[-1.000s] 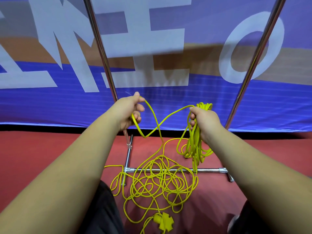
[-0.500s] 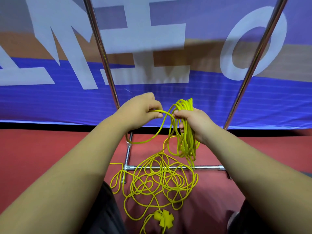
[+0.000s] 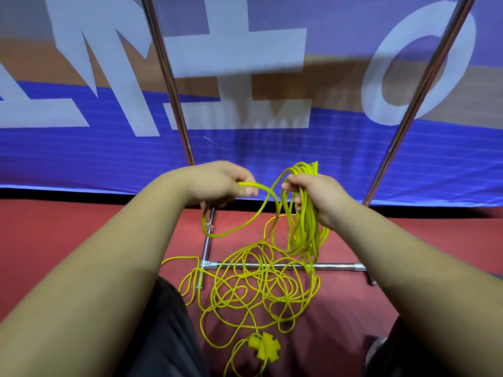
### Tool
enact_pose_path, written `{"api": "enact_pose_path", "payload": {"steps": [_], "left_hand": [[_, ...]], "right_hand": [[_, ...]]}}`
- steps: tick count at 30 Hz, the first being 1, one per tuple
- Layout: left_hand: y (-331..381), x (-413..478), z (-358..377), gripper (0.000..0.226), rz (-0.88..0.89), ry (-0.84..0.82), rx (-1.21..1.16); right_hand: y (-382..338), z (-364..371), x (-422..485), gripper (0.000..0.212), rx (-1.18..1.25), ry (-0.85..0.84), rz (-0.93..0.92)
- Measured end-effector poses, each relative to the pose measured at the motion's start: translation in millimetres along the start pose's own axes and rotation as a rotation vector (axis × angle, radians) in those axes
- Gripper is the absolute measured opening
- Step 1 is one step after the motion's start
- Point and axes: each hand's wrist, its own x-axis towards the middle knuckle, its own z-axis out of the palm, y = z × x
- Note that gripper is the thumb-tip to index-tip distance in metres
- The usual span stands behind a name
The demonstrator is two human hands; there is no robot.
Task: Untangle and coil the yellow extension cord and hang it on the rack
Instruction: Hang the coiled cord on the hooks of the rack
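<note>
The right hand (image 3: 317, 198) grips a bundle of loops of the yellow extension cord (image 3: 309, 227), fingers curled round it; the loops hang just above the bottom bar of the rack (image 3: 334, 266). The left hand (image 3: 217, 183) pinches a single strand close beside it. The remaining cord lies tangled on the red floor (image 3: 68, 227) across that bar, its cross-shaped socket block (image 3: 265, 348) nearest the person
</note>
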Motion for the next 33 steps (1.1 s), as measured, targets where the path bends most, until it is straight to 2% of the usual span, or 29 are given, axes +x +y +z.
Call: {"api": "enact_pose_path", "payload": {"steps": [3, 6, 9, 11, 14, 16, 18, 22, 25, 28, 29, 31, 33], "left_hand": [[11.2, -1.9, -11.7, 0.027, 0.134, 0.088, -0.605], [23.3, -5.3, -16.7, 0.036, 0.46, 0.1, -1.002], [31.5, -7.8, -20.6, 0.044, 0.755, 0.119, -1.169], [34.7, -8.0, -19.1, 0.044, 0.792, 0.182, -1.196], [36.3, -4.1, -10.7, 0.041, 0.654, 0.343, -1.194], [36.1, 0.6, -7.2, 0.038, 0.541, 0.455, -1.166], [34.7, 5.8, -4.6, 0.032, 0.464, 0.494, -1.119], [34.3, 14.2, 5.5, 0.026, 0.314, 0.476, -1.093], [35.0, 20.9, 14.4, 0.023, 0.231, 0.471, -1.151], [32.4, 26.8, 18.9, 0.022, 0.122, 0.489, -1.19], [31.2, 27.3, 19.8, 0.022, 0.076, 0.48, -1.193], [25.2, 29.9, 20.6, 0.021, -0.048, 0.438, -1.086], [16.1, 33.5, 20.3, 0.016, -0.169, 0.397, -0.83]], "right_hand": [[1.5, -4.2, -0.4, 0.017, -0.092, 0.003, -0.028], [3.8, -5.6, 3.4, 0.033, -0.14, 0.047, 0.002], [5.1, -5.3, 6.0, 0.035, -0.098, 0.068, 0.041], [5.2, -3.7, 4.7, 0.028, -0.071, 0.038, 0.045], [6.0, 0.0, -0.3, 0.02, -0.071, -0.049, 0.053], [7.0, 2.6, -2.6, 0.023, -0.092, -0.107, 0.051], [8.2, 6.3, -4.8, 0.027, -0.105, -0.15, 0.043], [7.9, 16.2, -11.0, 0.037, -0.082, -0.179, 0.004], [4.2, 21.1, -16.1, 0.031, -0.081, -0.235, -0.032], [1.3, 23.6, -19.8, 0.038, -0.011, -0.293, -0.021], [-0.8, 24.3, -21.5, 0.033, 0.021, -0.301, -0.012], [-4.9, 25.2, -24.0, 0.022, 0.057, -0.298, 0.004], [-9.2, 25.9, -26.6, 0.019, 0.081, -0.284, 0.02]]}}
